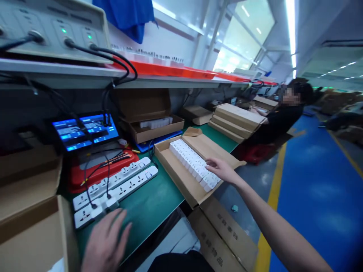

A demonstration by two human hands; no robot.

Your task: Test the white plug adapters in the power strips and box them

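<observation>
My right hand (219, 170) reaches over an open cardboard box (181, 177), its fingers at the white chargers (187, 156) packed there in rows. Its fingertips rest at the near right part of the rows; whether they grip a charger I cannot make out. Low at the left, my left hand (107, 240) is slightly blurred, fingers apart and holding nothing. It hovers over the green bench just in front of two white power strips (123, 190). Black cables run down to small plugs (109, 202) seated in the nearer strip.
A lit screen (86, 130) stands behind a red tray (75, 175). Another cardboard box (159, 130) holds white pieces at the back. Stacked closed boxes (238, 119) lie further right, beside a seated person (289, 113). An open box (34, 234) fills the lower left.
</observation>
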